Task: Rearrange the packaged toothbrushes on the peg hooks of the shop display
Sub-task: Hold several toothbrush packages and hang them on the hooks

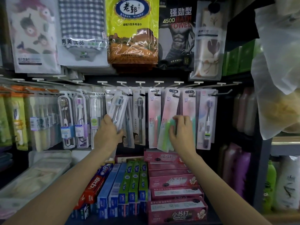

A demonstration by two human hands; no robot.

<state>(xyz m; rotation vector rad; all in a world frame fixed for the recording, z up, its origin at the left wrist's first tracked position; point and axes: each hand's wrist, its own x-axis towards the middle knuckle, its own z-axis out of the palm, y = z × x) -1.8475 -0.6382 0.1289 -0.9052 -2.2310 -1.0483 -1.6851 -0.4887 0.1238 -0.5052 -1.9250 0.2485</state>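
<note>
I am facing a shop display with both arms reaching up to a row of peg hooks [178,83]. My left hand [108,133] grips the lower part of a clear toothbrush pack [116,109], fingers curled round its edge. The pack tilts, its long axis leaning up and to the right, its top close to a hook among the other hanging packs; I cannot tell whether it is threaded on. My right hand [181,132] pinches the lower end of a pink and green pack [167,120], fingers bent over its face. That pack also hangs askew, its bottom swung left, its top up at its hook.

Each pack lies above its hand, so the next move probably means lifting or sliding along the hook, which sticks out toward me. The left hand is nearer the grey packs [138,117] in the middle; the right is nearer the pink ones [188,104].

Below, a shelf holds toothpaste boxes [175,182] lying flat in stacks. Towel packs [132,30] hang above.
</note>
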